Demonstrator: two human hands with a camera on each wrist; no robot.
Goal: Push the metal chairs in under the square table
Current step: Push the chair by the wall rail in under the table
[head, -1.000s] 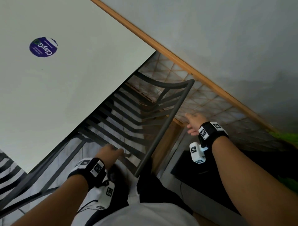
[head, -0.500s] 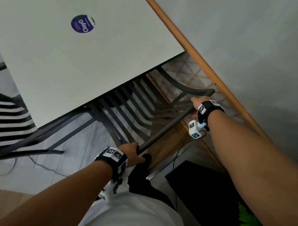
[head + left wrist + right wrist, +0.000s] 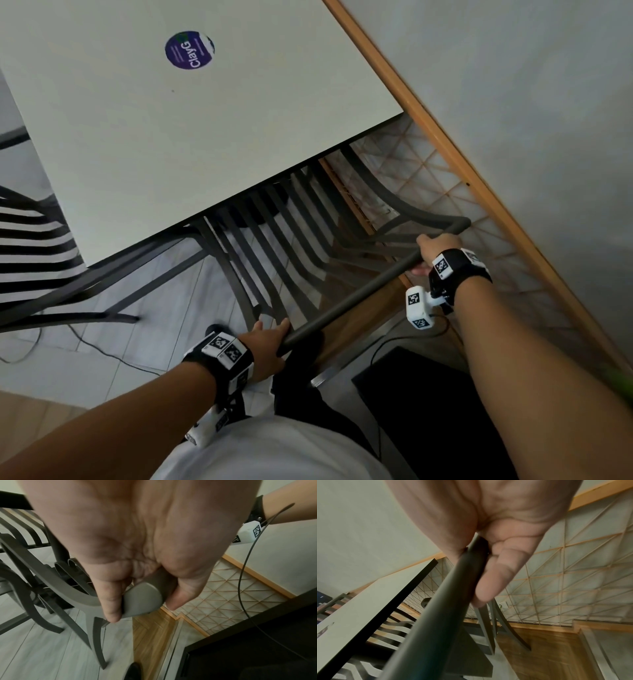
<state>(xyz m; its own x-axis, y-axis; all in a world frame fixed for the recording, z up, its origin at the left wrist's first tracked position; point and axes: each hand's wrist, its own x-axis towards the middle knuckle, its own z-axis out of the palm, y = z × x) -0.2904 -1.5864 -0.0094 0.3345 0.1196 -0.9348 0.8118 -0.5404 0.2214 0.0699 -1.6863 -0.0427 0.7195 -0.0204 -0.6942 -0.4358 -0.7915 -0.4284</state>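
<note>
A dark grey metal chair (image 3: pixel 294 240) with a slatted seat stands partly under the white square table (image 3: pixel 144 130). Its top rail (image 3: pixel 359 294) runs diagonally between my hands. My left hand (image 3: pixel 270 346) grips the rail's near end (image 3: pixel 142 599), thumb and fingers wrapped round it. My right hand (image 3: pixel 433 251) grips the rail near its far end (image 3: pixel 453 588). A second slatted metal chair (image 3: pixel 30 246) stands at the table's left side.
A wall with a wooden baseboard (image 3: pixel 445 137) runs close along the right. A black mat (image 3: pixel 428 404) and cables (image 3: pixel 85 346) lie on the floor near my feet. A round purple sticker (image 3: pixel 189 50) sits on the tabletop.
Both hands have taken hold of the chair's top rail; a second ago the right hand was clear of it. The seat has slid further under the table.
</note>
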